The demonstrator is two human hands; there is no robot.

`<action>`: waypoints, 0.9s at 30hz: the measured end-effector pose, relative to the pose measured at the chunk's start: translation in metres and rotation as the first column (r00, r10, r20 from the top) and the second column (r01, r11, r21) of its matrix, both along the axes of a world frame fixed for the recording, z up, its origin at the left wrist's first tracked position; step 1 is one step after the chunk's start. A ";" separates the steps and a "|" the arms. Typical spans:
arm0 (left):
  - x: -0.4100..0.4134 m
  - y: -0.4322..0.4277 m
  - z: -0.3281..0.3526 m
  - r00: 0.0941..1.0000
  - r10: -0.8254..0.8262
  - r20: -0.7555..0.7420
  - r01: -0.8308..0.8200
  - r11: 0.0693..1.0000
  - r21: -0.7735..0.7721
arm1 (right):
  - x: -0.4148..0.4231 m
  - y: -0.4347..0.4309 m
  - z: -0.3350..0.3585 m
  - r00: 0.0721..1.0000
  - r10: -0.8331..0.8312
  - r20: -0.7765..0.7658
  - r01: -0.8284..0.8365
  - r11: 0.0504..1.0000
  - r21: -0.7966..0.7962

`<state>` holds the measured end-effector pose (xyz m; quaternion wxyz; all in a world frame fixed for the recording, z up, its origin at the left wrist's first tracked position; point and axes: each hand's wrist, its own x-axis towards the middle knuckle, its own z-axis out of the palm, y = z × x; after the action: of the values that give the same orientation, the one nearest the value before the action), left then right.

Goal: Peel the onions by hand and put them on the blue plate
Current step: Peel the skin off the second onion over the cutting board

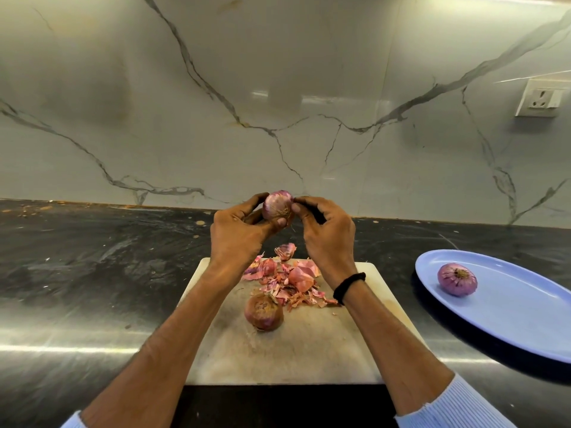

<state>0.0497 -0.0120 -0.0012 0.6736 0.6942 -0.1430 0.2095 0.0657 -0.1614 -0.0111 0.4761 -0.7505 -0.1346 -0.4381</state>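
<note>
Your left hand [244, 233] has fingers and thumb curled round the onion [277, 206], holding it up above the far edge of the board [309, 350] with its root end facing you. Your right hand [324, 233] meets it from the other side, thumb and forefinger pinched at the onion's edge and the other fingers curled in. Below your hands, between your wrists, lies a heap of peels [290, 282]. Nearer you, between your forearms, sits a second onion [263, 312] with its brown skin on. Well off to the right of your right hand, a peeled onion [456, 279] rests on the plate [509, 310]. A black band [349, 287] rings your right wrist.
</note>
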 end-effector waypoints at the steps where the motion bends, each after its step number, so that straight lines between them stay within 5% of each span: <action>1: 0.000 0.000 0.000 1.000 0.011 0.016 -0.011 1.000 0.012 | 0.000 0.001 0.000 1.000 0.005 0.006 -0.006 1.000 0.020; 14: -0.007 -0.005 -0.001 0.986 0.057 0.158 -0.077 0.989 0.128 | 0.001 0.007 -0.010 0.980 -0.119 0.159 0.149 0.970 -0.191; 27: -0.006 -0.008 0.001 0.996 0.023 0.084 -0.028 0.998 0.057 | -0.001 0.011 -0.008 0.994 -0.034 0.107 0.039 0.998 -0.042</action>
<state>0.0434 -0.0203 -0.0003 0.6439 0.7058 -0.1680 0.2428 0.0650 -0.1502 -0.0194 0.4436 -0.7386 -0.1557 -0.4831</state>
